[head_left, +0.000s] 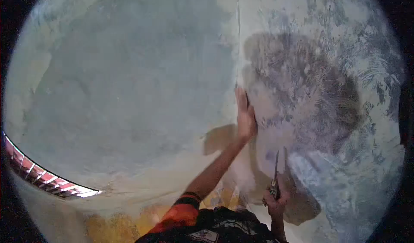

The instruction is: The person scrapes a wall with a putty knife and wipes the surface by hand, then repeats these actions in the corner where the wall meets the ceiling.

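My left hand is raised against the plastered wall, its fingers stretched upward along a thin vertical line in the plaster. A narrow dark edge shows beside its fingers; I cannot make out whether it is an object or shadow. Lower and to the right, my right hand is closed around the handle of a thin-bladed tool, whose blade points up, close to the wall. The exact kind of tool is too small to tell.
Dark shadows fall on the patchy wall right of my left hand. A barred opening is at the lower left. Yellow-orange patches mark the bottom, beside my orange and black clothing.
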A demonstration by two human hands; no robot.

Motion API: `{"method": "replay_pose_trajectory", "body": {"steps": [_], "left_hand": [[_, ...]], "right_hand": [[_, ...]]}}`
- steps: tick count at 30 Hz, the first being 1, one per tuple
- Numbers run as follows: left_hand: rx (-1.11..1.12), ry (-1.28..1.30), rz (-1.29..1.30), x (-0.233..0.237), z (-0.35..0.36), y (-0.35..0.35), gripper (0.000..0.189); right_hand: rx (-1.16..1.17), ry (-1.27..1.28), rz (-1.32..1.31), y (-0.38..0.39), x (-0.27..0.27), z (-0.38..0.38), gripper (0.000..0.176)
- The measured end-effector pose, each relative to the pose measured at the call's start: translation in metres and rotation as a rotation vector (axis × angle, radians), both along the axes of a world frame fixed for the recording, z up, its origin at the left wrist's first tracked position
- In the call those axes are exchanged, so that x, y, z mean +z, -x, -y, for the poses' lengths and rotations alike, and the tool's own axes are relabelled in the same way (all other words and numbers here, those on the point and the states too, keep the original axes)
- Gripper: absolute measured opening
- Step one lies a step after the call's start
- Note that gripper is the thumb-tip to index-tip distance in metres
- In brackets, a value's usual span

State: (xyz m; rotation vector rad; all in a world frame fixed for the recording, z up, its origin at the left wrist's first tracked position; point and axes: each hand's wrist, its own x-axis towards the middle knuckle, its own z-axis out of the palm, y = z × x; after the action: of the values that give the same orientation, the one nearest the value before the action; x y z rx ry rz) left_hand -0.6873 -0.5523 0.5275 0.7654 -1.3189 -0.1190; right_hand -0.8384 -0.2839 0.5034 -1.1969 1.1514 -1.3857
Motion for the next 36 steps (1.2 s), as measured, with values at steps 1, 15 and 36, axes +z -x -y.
{"method": "replay_pose_trajectory", "body": {"steps": [1,15,36], "left_hand": [[-0.027,-0.249,-0.095,-0.010,-0.020,0.007,0.048],[-0.664,-0.872,-1.090,-0.209,-0.144,-0.058,0.030],[-0.427,-1.157,-0.493,-0.108,-0.206,-0.091,0.028]], "right_hand": [[0.015,0.005,0.016,-0.003,0.001,-0.001,0.065],[0.126,-0.073,-0.485,0.002,-0.012,-0.018,0.063],[0.222,-0.109,0.082,-0.057,0.042,0.078,0.059]]}}
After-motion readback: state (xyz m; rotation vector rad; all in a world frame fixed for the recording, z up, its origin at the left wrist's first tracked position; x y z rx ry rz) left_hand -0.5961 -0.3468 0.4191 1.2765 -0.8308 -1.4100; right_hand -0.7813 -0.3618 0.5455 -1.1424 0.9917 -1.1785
